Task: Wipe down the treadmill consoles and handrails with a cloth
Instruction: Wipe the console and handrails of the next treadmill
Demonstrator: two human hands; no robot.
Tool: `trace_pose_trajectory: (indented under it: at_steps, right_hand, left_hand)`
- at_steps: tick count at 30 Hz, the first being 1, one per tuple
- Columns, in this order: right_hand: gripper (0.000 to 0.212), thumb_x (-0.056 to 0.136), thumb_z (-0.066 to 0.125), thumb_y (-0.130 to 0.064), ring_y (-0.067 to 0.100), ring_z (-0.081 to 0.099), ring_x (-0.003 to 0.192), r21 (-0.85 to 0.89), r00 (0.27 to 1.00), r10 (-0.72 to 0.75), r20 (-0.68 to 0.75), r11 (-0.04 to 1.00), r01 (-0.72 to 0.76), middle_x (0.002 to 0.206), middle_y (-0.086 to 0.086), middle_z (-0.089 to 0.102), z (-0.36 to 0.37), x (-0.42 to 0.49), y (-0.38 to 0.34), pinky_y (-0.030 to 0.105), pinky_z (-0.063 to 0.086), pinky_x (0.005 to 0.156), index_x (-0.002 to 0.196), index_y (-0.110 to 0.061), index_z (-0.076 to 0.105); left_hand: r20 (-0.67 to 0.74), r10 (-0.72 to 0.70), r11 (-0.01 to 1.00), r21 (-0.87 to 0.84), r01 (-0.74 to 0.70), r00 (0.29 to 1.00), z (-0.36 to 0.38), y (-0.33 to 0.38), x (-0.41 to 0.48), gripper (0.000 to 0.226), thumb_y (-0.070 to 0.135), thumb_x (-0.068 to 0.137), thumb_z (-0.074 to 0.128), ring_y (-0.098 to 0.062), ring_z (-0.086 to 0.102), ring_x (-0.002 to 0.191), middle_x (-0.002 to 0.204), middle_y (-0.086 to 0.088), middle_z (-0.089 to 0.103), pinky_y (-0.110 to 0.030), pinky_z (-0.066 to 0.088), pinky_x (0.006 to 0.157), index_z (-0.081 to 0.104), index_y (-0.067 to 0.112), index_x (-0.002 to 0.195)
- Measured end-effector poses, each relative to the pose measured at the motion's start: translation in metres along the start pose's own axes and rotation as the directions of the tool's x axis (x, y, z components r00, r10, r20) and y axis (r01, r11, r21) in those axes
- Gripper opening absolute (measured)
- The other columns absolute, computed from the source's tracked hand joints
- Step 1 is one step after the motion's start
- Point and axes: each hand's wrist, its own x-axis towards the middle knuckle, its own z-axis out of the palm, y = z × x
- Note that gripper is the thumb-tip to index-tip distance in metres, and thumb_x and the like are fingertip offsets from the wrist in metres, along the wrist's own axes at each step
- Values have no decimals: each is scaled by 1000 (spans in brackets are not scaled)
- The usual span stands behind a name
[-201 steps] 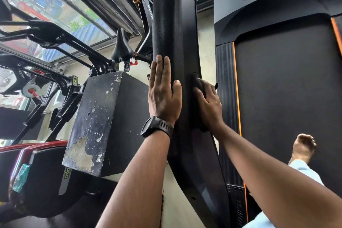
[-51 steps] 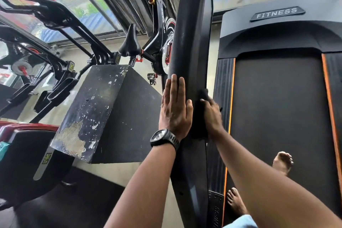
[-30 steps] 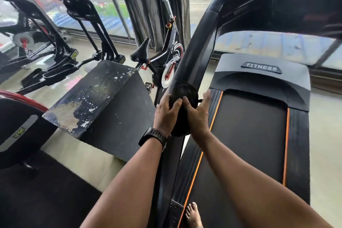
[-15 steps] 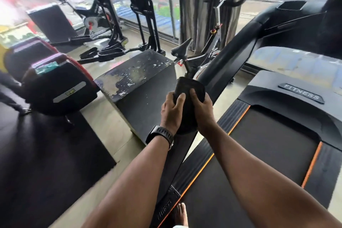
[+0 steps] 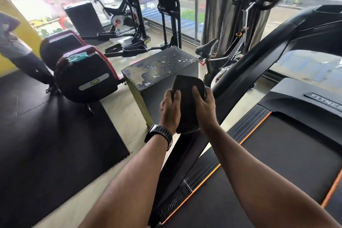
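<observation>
A dark folded cloth [image 5: 187, 98] is held up between both hands, in front of the treadmill's sloping black handrail [image 5: 259, 53]. My left hand [image 5: 170, 111], with a black watch on its wrist, grips the cloth's left edge. My right hand [image 5: 203, 109] grips its right side, thumb on the front. The rail passes behind the cloth and runs on down to the deck frame [image 5: 177, 196]. Whether the cloth touches the rail there is hidden. The black belt [image 5: 277, 153] with orange trim lies to the right. The console is out of view.
A worn black box [image 5: 161, 68] stands just left of the rail, with a spin bike [image 5: 222, 57] behind it. Ellipticals [image 5: 166, 15] line the windows. A red-and-black machine [image 5: 83, 76] sits on a black floor mat [image 5: 46, 135]. A person [image 5: 11, 42] stands far left.
My left hand left its flat press on the rail and joined the right; both now hold the cloth. My view swung up and to the left.
</observation>
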Motion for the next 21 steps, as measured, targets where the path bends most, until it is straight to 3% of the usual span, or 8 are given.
trace_pose_trajectory:
  at_steps: [2,6,8,11,13,16,21]
  right_hand:
    - [43,84,63,-61,19,68,95,-16,1000,-26,2,1000,26,101,1,72,15,-14,15,48,56,89,103,-23,63]
    - [35,95,65,-47,8,64,84,-21,997,-81,6,997,81,94,-4,68,48,-39,58,41,55,80,107,-14,63]
    - [43,92,64,-54,13,66,88,-43,996,-93,2,995,93,96,-3,69,66,-55,84,45,56,81,108,-15,63]
    - [56,83,60,-68,23,69,96,-73,987,-156,-23,985,154,102,2,72,104,-86,141,52,57,86,109,-19,65]
    - [52,83,60,-68,26,70,95,-99,976,-211,-56,974,205,100,2,74,125,-102,173,56,56,87,106,-22,66]
    - [44,88,61,-61,28,70,93,-143,962,-257,-94,960,242,96,4,73,176,-147,206,57,55,84,100,-18,66]
    - [37,97,61,-46,20,66,92,-76,968,-236,-88,970,230,102,5,69,258,-211,193,51,57,85,110,-12,62]
  left_hand:
    - [-12,12,1000,2,-12,1000,-16,-21,-4,27,38,106,43,-16,56,91,99,-1,61,-24,41,72,55,14,103]
    - [-35,65,998,10,-64,997,-50,-82,-3,30,39,106,42,-22,59,97,98,3,61,-39,47,85,56,12,108]
    - [-42,82,997,-10,-83,996,-65,-114,-5,30,37,106,42,-19,59,93,93,8,59,-42,50,87,56,11,109]
    - [-36,166,985,-36,-167,985,-99,-179,-11,28,35,106,43,-7,55,84,90,14,56,-36,46,84,56,11,112]
    - [-19,244,969,-31,-244,970,-126,-213,-14,27,34,106,42,-10,55,86,91,16,56,-31,41,81,56,12,114]
    - [38,277,961,-27,-276,960,-187,-260,-26,26,36,106,42,-17,55,94,93,13,57,-29,38,80,55,14,110]
    - [35,253,965,-76,-250,967,-287,-271,-32,27,40,105,42,-21,60,99,106,0,65,-36,45,85,57,17,108]
